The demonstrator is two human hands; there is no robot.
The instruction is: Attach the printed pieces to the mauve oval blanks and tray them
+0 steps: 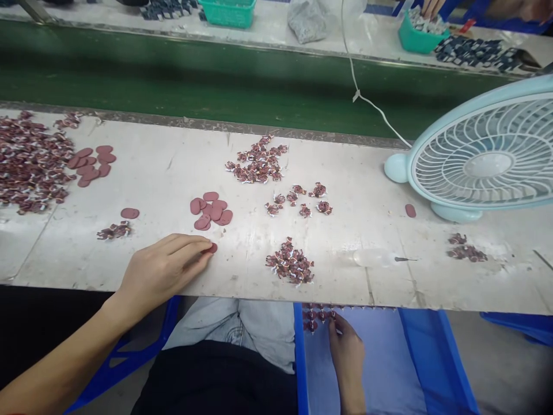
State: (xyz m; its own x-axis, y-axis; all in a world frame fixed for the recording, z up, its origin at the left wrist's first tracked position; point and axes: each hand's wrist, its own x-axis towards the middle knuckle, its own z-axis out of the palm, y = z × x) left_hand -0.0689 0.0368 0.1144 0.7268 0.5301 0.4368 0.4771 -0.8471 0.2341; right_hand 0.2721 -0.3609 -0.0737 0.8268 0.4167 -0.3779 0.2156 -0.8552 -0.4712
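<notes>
My left hand [170, 262] rests at the table's near edge, thumb and fingers pinched on a maroon oval disc [211, 248]. Just beyond it lies a loose pile of similar maroon discs [211, 212]. My right hand [348, 351] is down inside a blue tray [299, 357] below the table edge. Its fingertips close on a small maroon piece [332, 315] at the end of a row. Several more such pieces stand in rows [311, 317] there, partly hidden by the table. Small maroon-and-white figures [290, 262] are heaped on the table between my hands.
A light blue fan [488, 164] stands at the right, its white cord [371, 104] running back. A clear bottle with a thin dark tip [378, 258] lies near it. A big heap of figures [32, 161] covers the far left. Across the green gap [173, 86], a co-worker's hand [432, 8] reaches into a teal basket [421, 34].
</notes>
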